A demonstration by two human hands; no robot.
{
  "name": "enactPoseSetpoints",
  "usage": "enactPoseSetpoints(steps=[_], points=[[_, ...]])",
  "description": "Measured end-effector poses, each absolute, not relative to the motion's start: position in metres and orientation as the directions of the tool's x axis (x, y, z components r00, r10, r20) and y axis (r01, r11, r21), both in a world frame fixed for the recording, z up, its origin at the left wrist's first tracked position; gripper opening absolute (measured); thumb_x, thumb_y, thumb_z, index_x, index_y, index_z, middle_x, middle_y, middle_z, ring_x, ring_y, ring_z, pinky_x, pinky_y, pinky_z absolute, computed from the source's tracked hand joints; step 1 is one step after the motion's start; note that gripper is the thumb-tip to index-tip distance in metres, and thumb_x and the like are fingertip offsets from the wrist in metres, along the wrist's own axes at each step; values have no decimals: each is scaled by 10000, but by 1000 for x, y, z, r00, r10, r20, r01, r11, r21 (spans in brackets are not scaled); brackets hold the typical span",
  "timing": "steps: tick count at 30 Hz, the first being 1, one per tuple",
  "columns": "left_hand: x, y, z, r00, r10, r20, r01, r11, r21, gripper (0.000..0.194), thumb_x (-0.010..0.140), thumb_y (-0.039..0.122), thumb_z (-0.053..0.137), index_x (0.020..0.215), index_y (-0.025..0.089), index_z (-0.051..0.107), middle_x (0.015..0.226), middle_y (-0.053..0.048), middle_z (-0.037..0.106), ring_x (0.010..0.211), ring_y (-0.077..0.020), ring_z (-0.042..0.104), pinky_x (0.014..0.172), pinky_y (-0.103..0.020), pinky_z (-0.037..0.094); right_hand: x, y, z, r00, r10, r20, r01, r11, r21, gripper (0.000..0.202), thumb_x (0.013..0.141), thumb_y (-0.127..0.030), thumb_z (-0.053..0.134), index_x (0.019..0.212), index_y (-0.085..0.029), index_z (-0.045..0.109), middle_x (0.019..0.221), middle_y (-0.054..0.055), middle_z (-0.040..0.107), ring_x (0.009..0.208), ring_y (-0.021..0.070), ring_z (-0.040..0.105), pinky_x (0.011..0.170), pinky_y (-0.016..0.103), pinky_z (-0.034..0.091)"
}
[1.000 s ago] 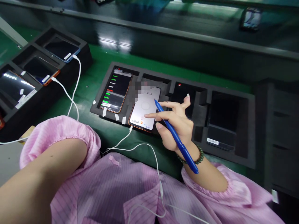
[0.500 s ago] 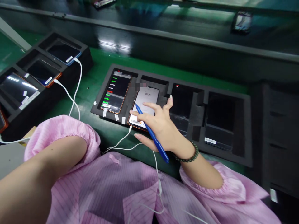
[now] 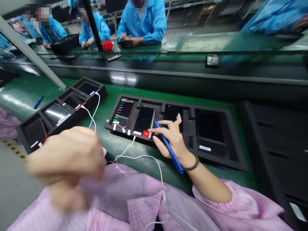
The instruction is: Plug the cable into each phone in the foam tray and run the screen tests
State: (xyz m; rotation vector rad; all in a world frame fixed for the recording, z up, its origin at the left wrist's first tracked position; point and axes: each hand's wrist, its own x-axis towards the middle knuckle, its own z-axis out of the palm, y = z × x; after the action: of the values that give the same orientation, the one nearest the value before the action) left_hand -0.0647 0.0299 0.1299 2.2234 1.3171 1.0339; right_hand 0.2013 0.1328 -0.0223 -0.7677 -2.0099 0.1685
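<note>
Between the fingers of my right hand is a blue pen, its upper tip near the right edge of a phone. That phone has a dark screen with a red block at its lower right, beside my fingertip, and a white cable plugged into its bottom. It lies in a black foam tray along with other phones, one showing green and red lines of text. My left hand is raised at the lower left, smeared by motion, its fingers unclear.
At the left, a second foam tray holds several phones, some cabled. A blue pen lies beyond it. Dark trays stand at the right. Across the line, people in blue sit working. A slanted post rises at the left.
The view has tilted up. My left hand has come into view. The phone's light screen with a number has turned dark with a red block, and my right hand has shifted off to its right edge.
</note>
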Motion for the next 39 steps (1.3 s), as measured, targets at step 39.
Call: enactPoseSetpoints(steps=[39], points=[[73, 80, -16, 494, 818, -296, 265, 182, 947, 277, 995, 421, 455, 831, 199, 455, 569, 40, 600, 419, -78, 473, 450, -186, 350, 244, 191, 35, 58, 998, -37, 969, -65, -237, 256, 971, -332, 500, 1129, -141, 565, 1021, 226, 690, 968, 347, 687, 805, 412, 504]])
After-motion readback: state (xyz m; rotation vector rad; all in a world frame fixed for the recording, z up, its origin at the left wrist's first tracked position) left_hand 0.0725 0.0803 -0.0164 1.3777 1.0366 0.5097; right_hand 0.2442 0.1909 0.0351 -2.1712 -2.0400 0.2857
